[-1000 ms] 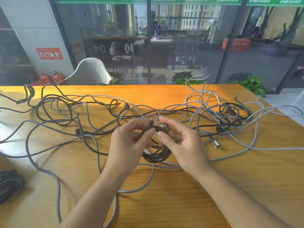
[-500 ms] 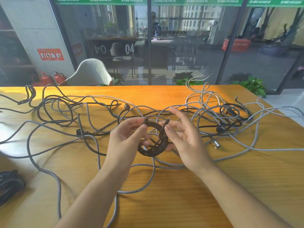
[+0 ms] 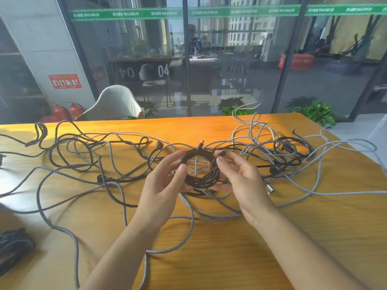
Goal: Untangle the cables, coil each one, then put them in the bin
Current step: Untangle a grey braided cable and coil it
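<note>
Black braided cable, wound into a small round coil (image 3: 201,172), hangs between the two hands above the wooden table (image 3: 303,237). Its left edge is gripped by the left hand (image 3: 165,185), thumb in front of the strands and the fingers curled behind the ring. On the coil's right side the right hand (image 3: 243,181) pinches one end of the cable near its dark plug (image 3: 221,153) between thumb and forefinger, while its remaining fingers spread loosely under the coil's lower right rim. A second plug end (image 3: 201,142) sticks up just above the top of the coil, beyond the fingertips of both hands. Under and all around the hands a loose tangle of grey braided cables (image 3: 192,218) lies on the table, mixed with black cables (image 3: 293,149) bunched beyond and to the right of the right hand. A silver connector (image 3: 269,187) rests just right of the right wrist. Far left of the left forearm, at the table's near edge, sits a dark bundle (image 3: 12,245) that may be coiled cable, only partly in view.
</note>
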Tool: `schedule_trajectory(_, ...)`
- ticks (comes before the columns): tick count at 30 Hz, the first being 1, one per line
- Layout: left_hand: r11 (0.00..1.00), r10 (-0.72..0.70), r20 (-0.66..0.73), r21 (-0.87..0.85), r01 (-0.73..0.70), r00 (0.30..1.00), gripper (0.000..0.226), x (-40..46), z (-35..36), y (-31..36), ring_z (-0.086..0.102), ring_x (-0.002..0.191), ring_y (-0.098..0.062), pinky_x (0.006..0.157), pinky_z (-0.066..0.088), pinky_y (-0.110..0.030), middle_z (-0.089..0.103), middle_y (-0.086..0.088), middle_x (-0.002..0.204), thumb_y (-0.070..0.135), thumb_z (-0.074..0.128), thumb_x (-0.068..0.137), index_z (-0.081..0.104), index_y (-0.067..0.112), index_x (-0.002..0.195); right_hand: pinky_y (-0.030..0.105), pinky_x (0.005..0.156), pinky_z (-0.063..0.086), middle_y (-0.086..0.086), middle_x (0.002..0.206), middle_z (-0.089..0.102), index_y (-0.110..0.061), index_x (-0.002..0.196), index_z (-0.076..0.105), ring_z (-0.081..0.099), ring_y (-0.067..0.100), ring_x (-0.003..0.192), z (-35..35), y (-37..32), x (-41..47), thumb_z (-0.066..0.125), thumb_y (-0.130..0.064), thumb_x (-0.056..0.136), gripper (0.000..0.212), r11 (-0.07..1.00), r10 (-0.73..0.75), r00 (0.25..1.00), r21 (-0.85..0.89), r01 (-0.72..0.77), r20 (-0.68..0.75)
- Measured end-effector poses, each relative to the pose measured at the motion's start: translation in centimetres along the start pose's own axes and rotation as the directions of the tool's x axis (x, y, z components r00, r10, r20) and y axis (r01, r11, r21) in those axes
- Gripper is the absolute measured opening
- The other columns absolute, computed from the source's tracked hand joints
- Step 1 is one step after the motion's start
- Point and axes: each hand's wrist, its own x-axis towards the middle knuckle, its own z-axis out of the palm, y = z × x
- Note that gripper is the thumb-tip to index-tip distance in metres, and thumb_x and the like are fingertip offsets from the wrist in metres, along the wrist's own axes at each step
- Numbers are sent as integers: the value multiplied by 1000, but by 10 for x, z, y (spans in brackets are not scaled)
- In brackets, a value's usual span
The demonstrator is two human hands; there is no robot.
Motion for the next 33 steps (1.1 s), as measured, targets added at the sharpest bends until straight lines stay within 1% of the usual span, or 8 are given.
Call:
schedule_trajectory(3, 1000, 14, -1, 27, -14, 1000, 36, 0, -1, 0, 71, 113, -19, 80, 64, -47, 75, -1, 121, 13, 60, 105, 63, 25, 138, 36, 69, 63, 8, 108, 77, -24, 133, 63, 74, 30, 104, 0, -2, 1, 68, -26, 100, 34, 1000, 4, 1000, 5, -4, 10)
schedule_trajectory(8, 1000, -20, -115, 11, 21, 993, 33, -9, -16, 6, 73, 106, -21, 84, 64, -49, 76, -3, 115, 12, 63, 103, 69, 27, 132, 43, 91, 62, 1, 128, 72, -34, 145, 54, 70, 18, 117, 9, 0, -3, 72, -23, 95, 55, 999, 37, 992, 17, -39, 124)
schedule_trajectory(13, 998, -23, -163, 62, 33, 986, 31, -35, -45, 15, 75, 101, -21, 81, 65, -45, 75, -5, 113, 12, 64, 102, 69, 26, 129, 38, 91, 62, 5, 133, 66, -28, 141, 59, 72, 20, 114, 37, 1, -13, 72, -14, 96, 49, 997, 45, 971, -74, -29, 235)
schedule_trajectory(18, 991, 10, -239, 134, 23, 971, 31, -67, -88, 20, 76, 98, -20, 76, 65, -40, 75, -4, 114, 13, 64, 102, 67, 25, 131, 43, 93, 62, 0, 131, 66, -32, 137, 61, 73, 18, 111, 81, 3, -27, 75, -14, 94, 49, 991, 56, 936, -134, -9, 348)
schedule_trajectory(23, 963, 27, -322, 261, 61, 946, 36, -109, -137, 25, 77, 94, -20, 80, 64, -43, 74, 2, 116, 22, 68, 99, 64, 29, 134, 40, 90, 63, 0, 130, 65, -28, 141, 58, 74, 17, 107, 138, 15, -49, 76, -14, 94, 53, 979, 92, 897, -204, -2, 433)
schedule_trajectory(28, 862, 30, -347, 483, 151, 937, 60, -166, -187, 24, 72, 102, -8, 87, 59, -31, 71, 17, 117, 31, 82, 86, 57, 37, 140, 40, 92, 63, -2, 129, 66, -33, 141, 58, 73, 18, 109, 186, 35, -75, 78, -15, 93, 55, 963, 164, 823, -268, -15, 544)
schedule_trajectory(30, 801, 48, -370, 570, 186, 928, 64, -187, -203, 23, 68, 106, -2, 91, 55, -28, 70, 26, 114, 38, 84, 81, 56, 40, 139, 41, 98, 60, -7, 128, 67, -37, 140, 57, 72, 17, 111, 203, 45, -85, 81, -17, 91, 58, 944, 177, 790, -328, 32, 587)
schedule_trajectory(33, 738, 56, -405, 633, 235, 913, 67, -210, -223, 21, 62, 109, 6, 94, 50, -22, 70, 28, 110, 56, 77, 74, 55, 42, 136, 33, 100, 57, -14, 125, 67, -41, 142, 55, 70, 11, 108, 222, 54, -96, 84, -21, 88, 63, 901, 168, 740, -406, 152, 651)
